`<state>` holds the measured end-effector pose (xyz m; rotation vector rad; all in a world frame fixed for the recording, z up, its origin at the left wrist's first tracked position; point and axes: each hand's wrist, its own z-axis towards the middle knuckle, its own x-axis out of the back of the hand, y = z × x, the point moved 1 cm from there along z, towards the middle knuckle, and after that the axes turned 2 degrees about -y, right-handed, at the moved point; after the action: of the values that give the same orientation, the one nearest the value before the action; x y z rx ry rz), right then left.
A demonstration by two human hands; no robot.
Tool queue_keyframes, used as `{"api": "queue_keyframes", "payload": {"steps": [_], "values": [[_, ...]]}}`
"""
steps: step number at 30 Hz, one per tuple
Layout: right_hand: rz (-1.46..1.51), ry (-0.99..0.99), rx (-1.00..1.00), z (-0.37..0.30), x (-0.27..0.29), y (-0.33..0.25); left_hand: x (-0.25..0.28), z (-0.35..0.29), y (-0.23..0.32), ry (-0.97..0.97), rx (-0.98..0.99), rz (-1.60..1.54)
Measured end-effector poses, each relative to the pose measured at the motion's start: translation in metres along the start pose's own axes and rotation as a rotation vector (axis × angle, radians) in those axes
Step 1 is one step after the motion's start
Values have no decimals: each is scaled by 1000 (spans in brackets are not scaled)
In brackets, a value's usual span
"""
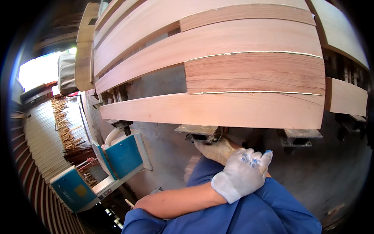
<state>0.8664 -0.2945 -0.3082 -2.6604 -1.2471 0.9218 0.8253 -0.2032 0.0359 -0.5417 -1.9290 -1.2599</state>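
- Head view, left hand (243,175): one, in a pale knit glove with blue marks, above the blue trousers (218,218); fingers bent. Whether it grips anything cannot be told.
- Tan shape (216,150): one, just beyond and left of the glove, partly covered by it. Possibly the right hand in a stained glove; identity and grip cannot be told.
- Near long board (218,111): one, pale, lying crosswise beyond the hand, apart from the glove.
- Short board (255,74): one, darker, directly beyond the near long board; open gap on its left.
- Far long board (218,43): one, pale, on the short board's far side.
- Glue beads (257,92): white, along both long edges of the short board.
- Metal supports (300,134): under the near long board; one ahead and right of the hand, another ahead and left, close to the tan shape.
- Step, as judged: edge-gluing, with glue laid and boards placed side by side; the reach toward the left support suggests adjusting or tightening there.
- Next move, as judged: calls for even pressure across the seams, right-hand board ends kept in line.
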Motion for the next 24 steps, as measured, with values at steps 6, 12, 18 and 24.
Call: {"api": "queue_keyframes", "payload": {"steps": [6, 12, 18, 24], "values": [[229, 24, 103, -83, 24, -22, 8, -7, -14, 210, -98, -281], [199, 382, 398, -201, 85, -44, 69, -80, -68, 348, -323, -425], [-1017, 939, 992, -353, -90, -168, 10, -166, -254, 164, 137, -42], [-2000, 861, -67, -306, -140, -186, -38, -98, -322, -247, -9, 33]]}}
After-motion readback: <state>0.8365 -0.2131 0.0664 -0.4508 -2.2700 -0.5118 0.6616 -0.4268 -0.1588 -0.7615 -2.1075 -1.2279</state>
